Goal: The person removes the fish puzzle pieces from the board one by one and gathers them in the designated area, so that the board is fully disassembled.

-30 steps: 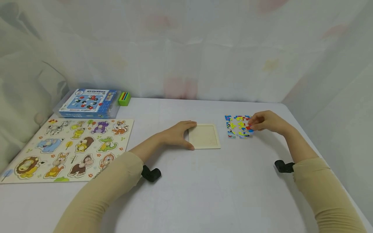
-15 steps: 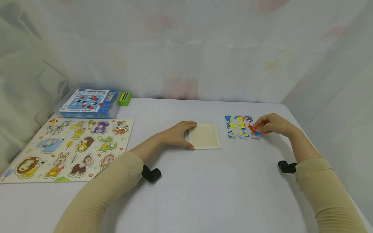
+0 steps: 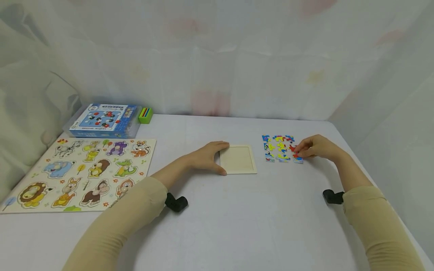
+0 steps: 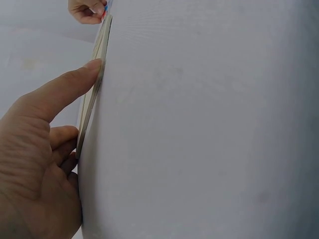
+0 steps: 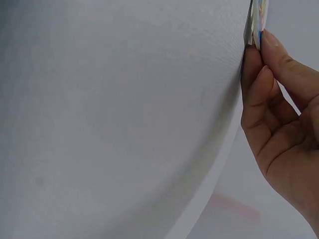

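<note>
My left hand holds a small pale wooden puzzle tray by its left side, thumb at the near corner and fingers at the far one. The thumb lies along the tray's edge in the left wrist view. Right of the tray, several colourful jigsaw pieces lie face up in three columns with narrow gaps. At the right column, my right hand pinches a red and blue jigsaw piece between thumb and fingers; the fingertips partly cover it. Piece edges show at those fingertips in the right wrist view.
A large animal peg puzzle board lies on the left of the white table. Behind it are a blue boxed set in a clear case and a small green block. A curtain hangs behind the table.
My right hand has moved slightly right and nearer, shifting the right column's pieces away from the middle column. My left hand and the tray have stayed in place.
</note>
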